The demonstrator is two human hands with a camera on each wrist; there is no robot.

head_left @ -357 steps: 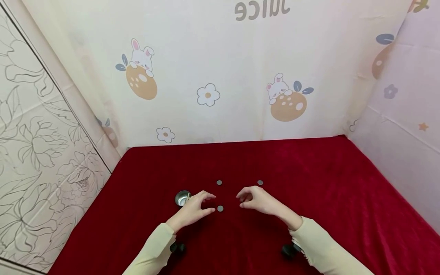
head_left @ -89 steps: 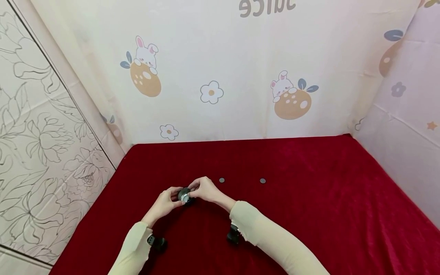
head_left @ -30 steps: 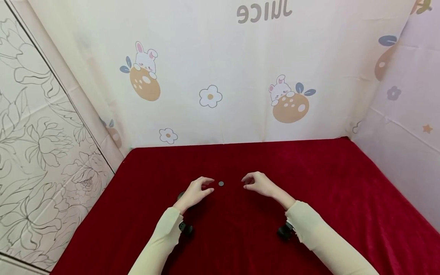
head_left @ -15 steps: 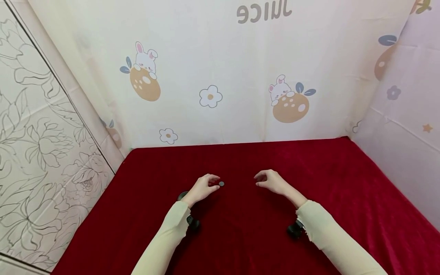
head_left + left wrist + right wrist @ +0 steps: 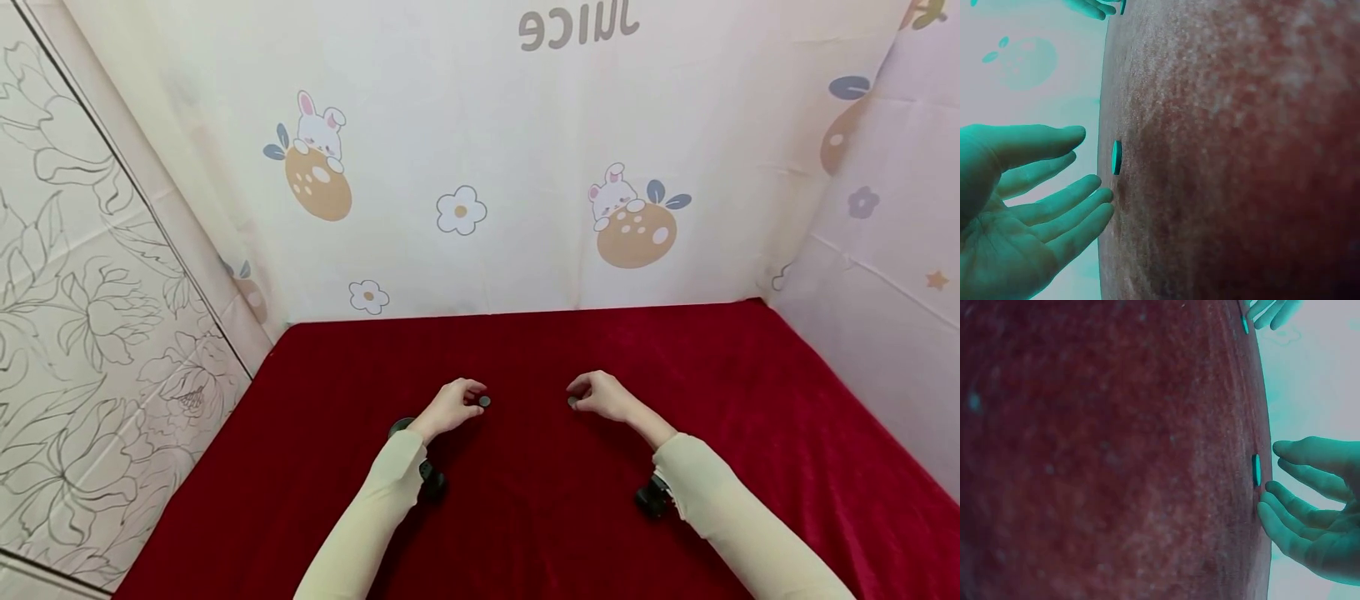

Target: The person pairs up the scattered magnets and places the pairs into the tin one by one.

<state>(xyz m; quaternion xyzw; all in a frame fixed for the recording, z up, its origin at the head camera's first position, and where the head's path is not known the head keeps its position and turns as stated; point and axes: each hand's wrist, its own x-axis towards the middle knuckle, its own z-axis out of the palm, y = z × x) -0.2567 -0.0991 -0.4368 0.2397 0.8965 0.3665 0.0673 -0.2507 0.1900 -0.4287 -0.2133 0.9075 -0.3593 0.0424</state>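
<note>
Both hands hovered low over the red cloth point(image 5: 525, 517), each at its own coin, palms down so the fingertips could come at the flat discs from above. The left hand point(image 5: 448, 407) had its fingers slightly spread and only gently bent, tips on the cloth just beside the left coin point(image 5: 484, 402); the left wrist view showed the thumb apart from the fingers point(image 5: 1060, 215) with that coin point(image 5: 1116, 157) lying flat in the gap between them, not yet pinched. The right hand point(image 5: 602, 397) mirrored this on the right: its fingers point(image 5: 1291, 515) were loosely extended, thumb held away, and the right coin point(image 5: 1256, 469) lay on the cloth between thumb and fingertips, close to them but ungripped as far as could be seen. In the head view that coin point(image 5: 572, 402) peeped out at the fingertips. A small metal cup point(image 5: 397, 427) stood near the left wrist, mostly hidden by the sleeve. Printed cloth walls point(image 5: 480, 167) closed in the scene at the far side.
</note>
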